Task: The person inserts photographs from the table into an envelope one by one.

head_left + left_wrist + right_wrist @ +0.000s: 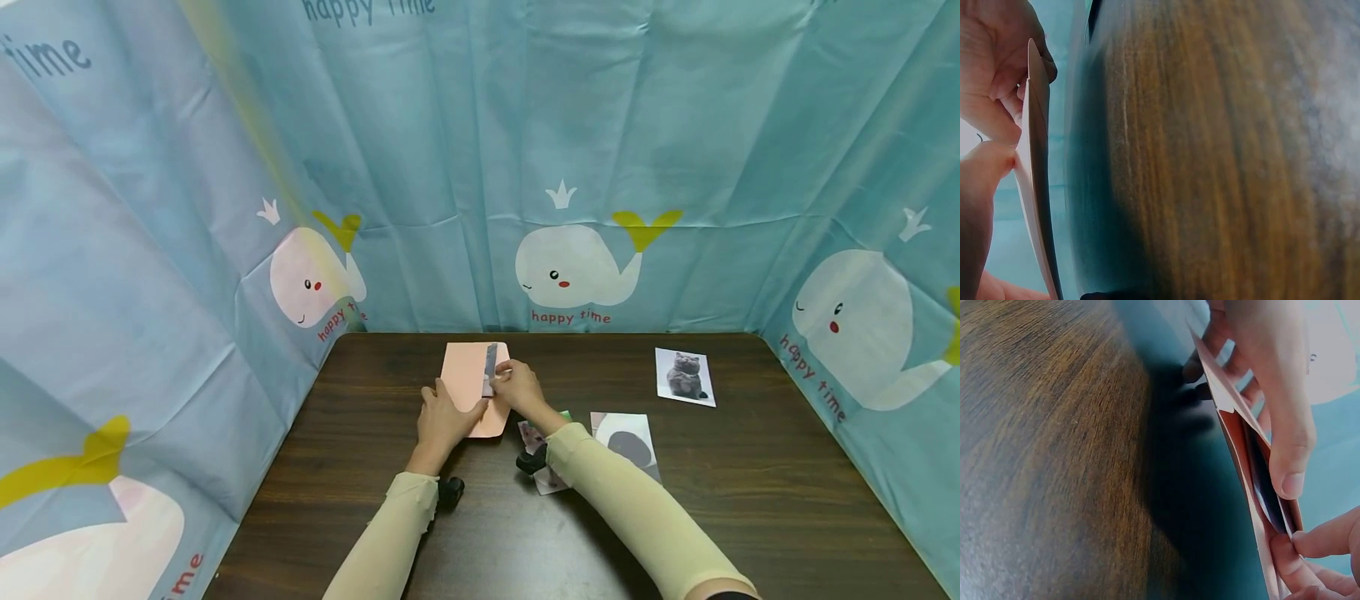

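Observation:
A pink paper envelope (461, 371) is held up off the dark wood table (360, 467). My left hand (444, 421) grips its left and lower part, the thumb on the near face and the fingers behind it. My right hand (520, 387) pinches the edge of a photo card (490, 367) at the envelope's right side. In the right wrist view the envelope's mouth gapes, and the dark photo card (1266, 494) sits partly inside. How deep the card reaches is hidden. The left wrist view shows the envelope (1038, 169) edge-on between both hands.
A grey cat photo (686, 377) lies at the back right of the table. A photo with a grey oval (628, 440) lies nearer, beside another photo (550, 481) partly covered by my right forearm. A blue whale-print curtain (465, 275) hangs round the table's back and sides.

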`<state>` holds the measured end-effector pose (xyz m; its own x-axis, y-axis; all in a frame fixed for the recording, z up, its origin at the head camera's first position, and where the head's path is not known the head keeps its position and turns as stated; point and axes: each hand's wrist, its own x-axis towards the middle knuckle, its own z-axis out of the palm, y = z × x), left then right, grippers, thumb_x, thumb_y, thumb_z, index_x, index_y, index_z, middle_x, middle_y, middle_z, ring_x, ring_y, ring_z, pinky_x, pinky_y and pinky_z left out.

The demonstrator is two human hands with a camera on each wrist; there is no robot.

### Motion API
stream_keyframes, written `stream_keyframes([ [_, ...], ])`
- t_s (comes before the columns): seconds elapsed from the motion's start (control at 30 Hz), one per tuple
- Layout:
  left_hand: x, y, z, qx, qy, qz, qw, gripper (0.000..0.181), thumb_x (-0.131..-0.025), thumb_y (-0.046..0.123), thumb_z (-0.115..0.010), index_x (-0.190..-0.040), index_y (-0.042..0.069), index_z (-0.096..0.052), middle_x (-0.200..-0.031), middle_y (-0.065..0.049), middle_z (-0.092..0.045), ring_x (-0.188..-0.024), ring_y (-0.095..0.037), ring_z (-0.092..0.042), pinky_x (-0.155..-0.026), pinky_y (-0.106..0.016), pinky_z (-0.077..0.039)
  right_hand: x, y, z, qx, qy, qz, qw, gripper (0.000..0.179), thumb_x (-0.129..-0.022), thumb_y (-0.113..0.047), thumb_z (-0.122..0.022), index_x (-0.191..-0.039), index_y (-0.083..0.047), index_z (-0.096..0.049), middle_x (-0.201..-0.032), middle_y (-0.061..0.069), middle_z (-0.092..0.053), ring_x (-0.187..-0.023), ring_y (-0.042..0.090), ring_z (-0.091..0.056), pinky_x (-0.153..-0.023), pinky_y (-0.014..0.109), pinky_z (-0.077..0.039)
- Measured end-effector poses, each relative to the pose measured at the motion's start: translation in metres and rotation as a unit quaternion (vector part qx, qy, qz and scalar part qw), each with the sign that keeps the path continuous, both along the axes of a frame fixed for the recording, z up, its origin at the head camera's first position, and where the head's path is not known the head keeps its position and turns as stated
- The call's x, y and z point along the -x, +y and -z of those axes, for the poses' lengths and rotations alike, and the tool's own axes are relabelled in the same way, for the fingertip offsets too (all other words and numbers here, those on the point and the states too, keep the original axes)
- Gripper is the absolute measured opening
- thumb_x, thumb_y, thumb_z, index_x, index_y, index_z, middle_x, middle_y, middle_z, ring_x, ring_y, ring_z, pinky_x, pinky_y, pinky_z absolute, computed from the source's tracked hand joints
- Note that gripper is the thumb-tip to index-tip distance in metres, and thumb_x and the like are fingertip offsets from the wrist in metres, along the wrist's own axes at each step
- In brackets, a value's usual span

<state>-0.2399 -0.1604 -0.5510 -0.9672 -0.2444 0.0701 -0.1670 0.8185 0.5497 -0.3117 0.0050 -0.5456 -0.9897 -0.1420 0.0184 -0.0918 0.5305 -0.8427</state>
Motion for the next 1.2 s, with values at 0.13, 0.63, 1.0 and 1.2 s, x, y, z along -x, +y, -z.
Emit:
stream_keyframes([
  [0.13, 0.0, 0.0, 0.002, 0.0, 0.0, 0.0, 1.0, 0.117, -0.086, 0.069, -0.076, -0.161, -0.01, -0.034, -0.135, -0.035, -0.045, -0.11, -0.052, -0.065, -0.089, -0.06, -0.058, 0.0, -0.002, 0.0, -0.002, -0.003, 0.001, 1.0, 0.028, -0.097, -0.012, -0.077, -0.122, -0.001, -0.074, -0.098, 0.011, -0.079, -0.085, 0.026, -0.074, -0.075, 0.04, -0.059],
  [0.63, 0.0, 0.001, 0.001, -0.001, 0.0, -0.001, 1.0, 0.118, -0.086, 0.069, -0.077, -0.162, -0.01, -0.033, -0.137, -0.035, -0.044, -0.111, -0.052, -0.065, -0.089, -0.06, -0.058, -0.008, -0.01, -0.002, -0.035, 0.014, 0.009, 0.9992, 0.03, -0.1, -0.017, -0.076, -0.127, -0.003, -0.075, -0.096, 0.008, -0.076, -0.083, 0.025, -0.072, -0.074, 0.041, -0.057],
  [1.0, 0.002, 0.001, 0.004, 0.004, 0.001, -0.003, 1.0, 0.118, -0.086, 0.069, -0.076, -0.162, -0.01, -0.033, -0.135, -0.035, -0.045, -0.108, -0.051, -0.066, -0.087, -0.059, -0.059, -0.007, -0.008, -0.001, -0.037, 0.027, 0.004, 0.9989, 0.035, -0.101, -0.02, -0.075, -0.131, -0.003, -0.074, -0.1, 0.009, -0.077, -0.09, 0.029, -0.074, -0.08, 0.046, -0.059],
  [1.2, 0.002, 0.0, 0.001, 0.004, 0.002, -0.007, 1.0, 0.117, -0.087, 0.07, -0.075, -0.161, -0.01, -0.034, -0.136, -0.036, -0.045, -0.11, -0.052, -0.065, -0.088, -0.06, -0.058, -0.007, -0.002, 0.0, -0.025, 0.028, -0.002, 0.9993, 0.031, -0.101, -0.018, -0.074, -0.128, -0.003, -0.076, -0.105, 0.012, -0.078, -0.092, 0.03, -0.074, -0.08, 0.047, -0.06],
])
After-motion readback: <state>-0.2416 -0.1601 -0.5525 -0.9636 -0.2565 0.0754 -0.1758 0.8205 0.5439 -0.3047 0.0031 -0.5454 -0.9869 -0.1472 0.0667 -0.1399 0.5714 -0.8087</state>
